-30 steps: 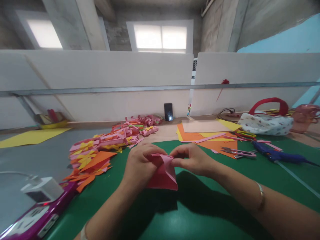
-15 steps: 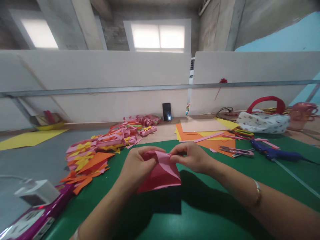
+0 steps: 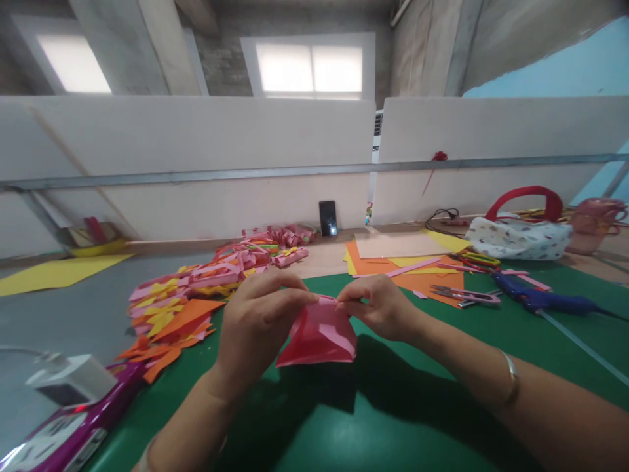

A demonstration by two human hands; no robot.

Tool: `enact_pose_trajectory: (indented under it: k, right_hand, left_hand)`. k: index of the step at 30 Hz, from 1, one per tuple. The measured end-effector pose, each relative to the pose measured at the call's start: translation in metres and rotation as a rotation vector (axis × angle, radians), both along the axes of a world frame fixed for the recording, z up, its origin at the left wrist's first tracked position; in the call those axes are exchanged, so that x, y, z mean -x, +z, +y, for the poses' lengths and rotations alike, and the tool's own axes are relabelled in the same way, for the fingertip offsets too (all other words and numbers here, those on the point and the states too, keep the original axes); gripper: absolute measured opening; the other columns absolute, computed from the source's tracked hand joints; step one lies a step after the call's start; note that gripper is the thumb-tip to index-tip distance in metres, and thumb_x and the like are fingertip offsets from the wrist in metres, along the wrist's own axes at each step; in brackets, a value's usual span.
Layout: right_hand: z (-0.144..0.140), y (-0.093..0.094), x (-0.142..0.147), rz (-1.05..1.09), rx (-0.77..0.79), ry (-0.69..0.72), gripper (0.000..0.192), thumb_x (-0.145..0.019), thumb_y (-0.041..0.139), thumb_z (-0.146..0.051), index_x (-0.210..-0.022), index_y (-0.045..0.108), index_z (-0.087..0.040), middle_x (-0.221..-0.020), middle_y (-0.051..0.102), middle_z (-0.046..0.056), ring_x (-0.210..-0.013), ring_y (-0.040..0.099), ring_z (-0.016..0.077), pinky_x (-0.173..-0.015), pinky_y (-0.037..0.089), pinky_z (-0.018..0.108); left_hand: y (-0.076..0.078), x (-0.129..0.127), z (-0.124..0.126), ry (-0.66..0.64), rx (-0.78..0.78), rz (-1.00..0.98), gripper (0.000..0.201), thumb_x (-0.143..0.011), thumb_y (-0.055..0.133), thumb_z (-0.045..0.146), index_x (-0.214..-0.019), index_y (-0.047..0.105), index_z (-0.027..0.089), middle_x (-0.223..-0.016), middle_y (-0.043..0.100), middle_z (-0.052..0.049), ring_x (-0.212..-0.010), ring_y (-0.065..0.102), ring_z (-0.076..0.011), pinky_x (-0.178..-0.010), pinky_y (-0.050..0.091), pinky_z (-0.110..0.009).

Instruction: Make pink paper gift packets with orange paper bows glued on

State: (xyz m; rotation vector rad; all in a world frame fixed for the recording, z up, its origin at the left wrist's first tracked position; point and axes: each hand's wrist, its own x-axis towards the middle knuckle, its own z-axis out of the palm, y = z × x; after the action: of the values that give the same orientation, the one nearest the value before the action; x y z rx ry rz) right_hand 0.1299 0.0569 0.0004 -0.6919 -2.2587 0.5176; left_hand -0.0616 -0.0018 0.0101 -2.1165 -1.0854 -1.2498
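Both hands are now pinching higher: left hand (image 3: 255,318) and right hand (image 3: 376,305) are gripping the one pink paper (image 3: 319,337) at its top point, mid-frame above the green mat (image 3: 393,419). Its peak is pointing up, its long base lying left-right.

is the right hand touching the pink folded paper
Touching. The head view shows the right hand pinching the top edge of the pink folded paper between its fingertips, with no gap.

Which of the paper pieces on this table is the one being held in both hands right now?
The folded pink paper, pinched at its top between the left hand and right hand; the orange sheets and paper pile lie untouched.
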Motion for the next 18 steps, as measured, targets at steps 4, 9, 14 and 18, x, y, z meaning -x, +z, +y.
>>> enact_pose_trajectory:
  k: [4, 9, 14, 18]
  right_hand:
    - [0.001, 0.001, 0.000, 0.015, 0.077, 0.031, 0.018, -0.079, 0.055, -0.018, -0.070, 0.069, -0.013, -0.063, 0.065, 0.002, -0.061, 0.057, 0.0125, -0.057, 0.042, 0.021]
    - [0.009, -0.005, -0.003, 0.042, 0.103, -0.014, 0.017, -0.080, 0.054, -0.018, -0.072, 0.069, -0.015, -0.066, 0.067, 0.001, -0.063, 0.059, 0.0127, -0.059, 0.043, 0.021]
    - [0.008, -0.007, -0.003, 0.006, -0.042, -0.031, 0.016, -0.078, 0.053, -0.011, -0.077, 0.069, -0.015, -0.072, 0.069, 0.004, -0.066, 0.060, 0.0134, -0.060, 0.043, 0.022]
    - [-0.002, -0.006, 0.001, -0.026, -0.195, 0.020, 0.015, -0.080, 0.054, -0.013, -0.076, 0.068, -0.016, -0.071, 0.068, 0.003, -0.066, 0.060, 0.0134, -0.061, 0.043, 0.022]
  left_hand:
    - [0.002, 0.003, -0.002, 0.016, -0.005, 0.050, 0.014, -0.077, 0.061, 0.017, -0.072, 0.070, 0.027, -0.074, 0.064, 0.001, -0.068, 0.058, -0.0121, -0.062, 0.044, -0.026]
    - [0.004, 0.004, 0.000, -0.100, 0.252, -0.150, 0.025, -0.076, 0.051, 0.007, -0.063, 0.066, 0.022, -0.080, 0.064, 0.000, -0.078, 0.060, -0.0127, -0.070, 0.048, -0.024]
    - [0.007, -0.003, -0.001, -0.072, 0.361, -0.391, 0.013, -0.077, 0.058, 0.021, -0.088, 0.065, 0.020, -0.103, 0.064, -0.004, -0.104, 0.055, -0.0194, -0.092, 0.042, -0.035]
    - [0.005, -0.008, -0.001, -0.007, 0.330, -0.243, 0.028, -0.067, 0.071, 0.031, -0.093, 0.067, 0.021, -0.098, 0.068, -0.004, -0.097, 0.058, -0.0210, -0.087, 0.044, -0.036]
